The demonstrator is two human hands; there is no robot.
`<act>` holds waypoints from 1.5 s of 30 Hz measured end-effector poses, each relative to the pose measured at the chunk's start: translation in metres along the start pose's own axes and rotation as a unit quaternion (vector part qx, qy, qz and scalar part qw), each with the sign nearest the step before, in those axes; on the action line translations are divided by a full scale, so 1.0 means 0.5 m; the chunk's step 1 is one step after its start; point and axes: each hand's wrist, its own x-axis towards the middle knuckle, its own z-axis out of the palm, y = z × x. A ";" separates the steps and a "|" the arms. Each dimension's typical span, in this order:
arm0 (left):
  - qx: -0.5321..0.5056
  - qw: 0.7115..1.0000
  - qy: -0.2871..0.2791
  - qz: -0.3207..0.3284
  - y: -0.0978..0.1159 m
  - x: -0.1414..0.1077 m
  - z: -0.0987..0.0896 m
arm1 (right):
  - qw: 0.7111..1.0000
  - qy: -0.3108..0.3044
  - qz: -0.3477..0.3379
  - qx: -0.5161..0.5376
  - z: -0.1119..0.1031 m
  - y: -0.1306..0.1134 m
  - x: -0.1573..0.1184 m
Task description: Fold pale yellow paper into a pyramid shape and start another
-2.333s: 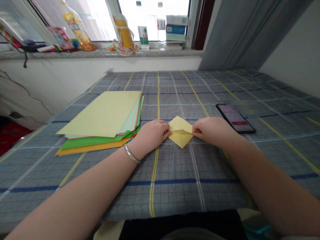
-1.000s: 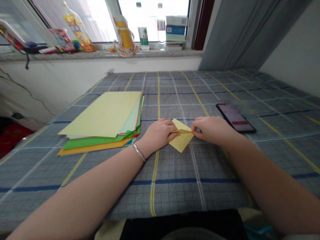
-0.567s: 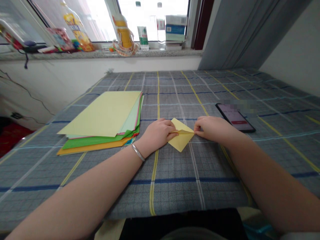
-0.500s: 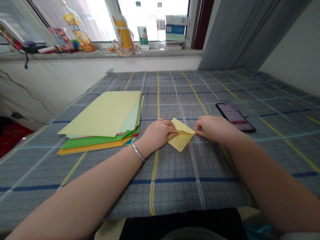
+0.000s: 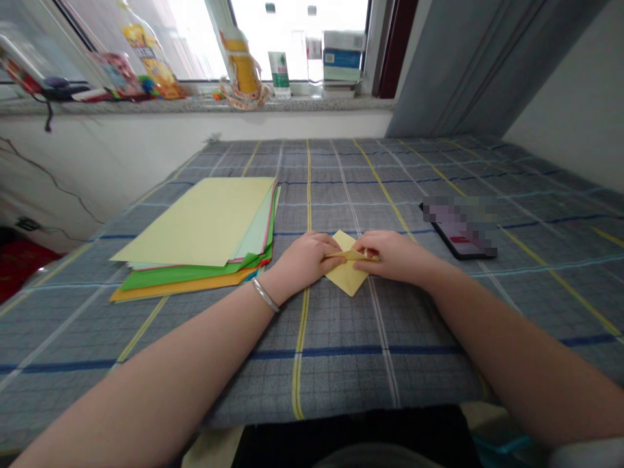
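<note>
A small folded sheet of yellow paper (image 5: 349, 279) lies on the checked tablecloth in front of me, one corner toward me and one away. Along its middle runs a raised fold. My left hand (image 5: 312, 257) pinches the left end of that fold between thumb and fingers. At the right end, my right hand (image 5: 385, 255) pinches the fold too, its fingers close to the paper's centre. The fingertips hide both side corners in part.
A stack of coloured paper (image 5: 199, 221) lies to the left, a yellow sheet on top. On the right is a phone (image 5: 458, 231), its screen partly blurred. Bottles, a tube (image 5: 279, 73) and boxes (image 5: 342, 62) stand on the windowsill (image 5: 302, 104) beyond the checked tablecloth (image 5: 341, 377).
My right hand has moved left from the paper's right tip toward its middle, and the fold there is now pinched. My left hand stays nearly in place.
</note>
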 end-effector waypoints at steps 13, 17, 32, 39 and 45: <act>0.036 0.976 -0.102 -0.188 -0.026 -0.032 -0.079 | 0.996 0.032 0.078 0.009 0.015 0.019 0.017; 0.032 0.970 -0.108 -0.218 -0.036 -0.031 -0.073 | 0.991 0.046 0.125 0.001 0.021 0.016 0.024; 0.036 0.957 -0.140 -0.250 -0.031 -0.016 -0.066 | 0.985 0.012 0.168 -0.036 0.022 -0.005 0.034; 0.100 0.953 -0.177 -0.226 -0.024 -0.020 -0.074 | 0.985 0.008 0.169 -0.043 0.026 -0.006 0.035; 0.170 0.946 -0.205 -0.183 -0.013 -0.023 -0.084 | 0.984 -0.002 0.170 -0.055 0.027 -0.006 0.036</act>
